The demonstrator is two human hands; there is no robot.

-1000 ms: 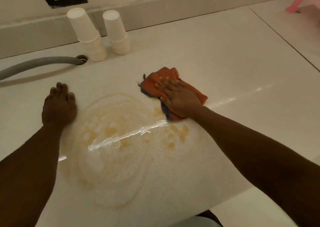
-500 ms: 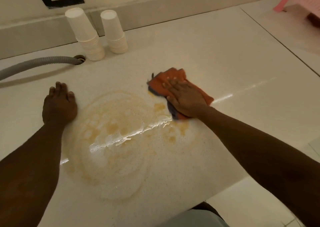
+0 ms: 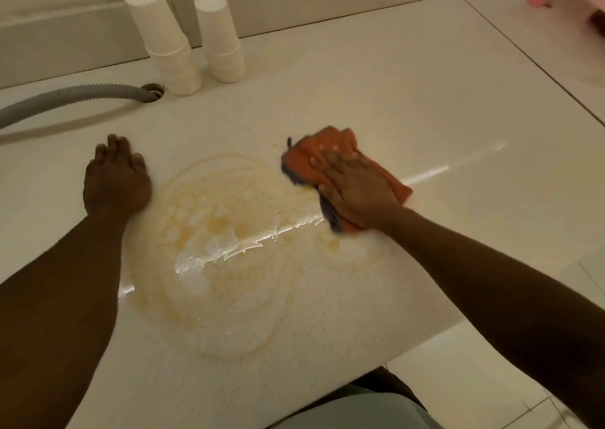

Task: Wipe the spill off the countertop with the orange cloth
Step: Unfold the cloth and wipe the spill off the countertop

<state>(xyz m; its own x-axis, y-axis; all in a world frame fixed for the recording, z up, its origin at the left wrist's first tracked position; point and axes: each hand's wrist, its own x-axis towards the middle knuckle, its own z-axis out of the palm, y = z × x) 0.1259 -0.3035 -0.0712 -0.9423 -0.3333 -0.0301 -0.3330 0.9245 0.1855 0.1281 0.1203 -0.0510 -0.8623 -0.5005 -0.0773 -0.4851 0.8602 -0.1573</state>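
Head view showed your right hand (image 3: 355, 194) pressed flat on the crumpled orange cloth (image 3: 334, 147) at the right edge of the wide amber spill (image 3: 222, 242) on the pale speckled countertop (image 3: 376, 101), so the liquid lay to its left, toward your open, empty left hand (image 3: 114, 183).

Dim, warm yellowish light flattens the colours. A bright streak of glare crosses the wet spill (image 3: 222, 248) and runs on toward the counter's (image 3: 376, 94) right edge. The hose (image 3: 75, 96) casts a soft shadow. The whole picture is soft, and straight lines bow near the edges.
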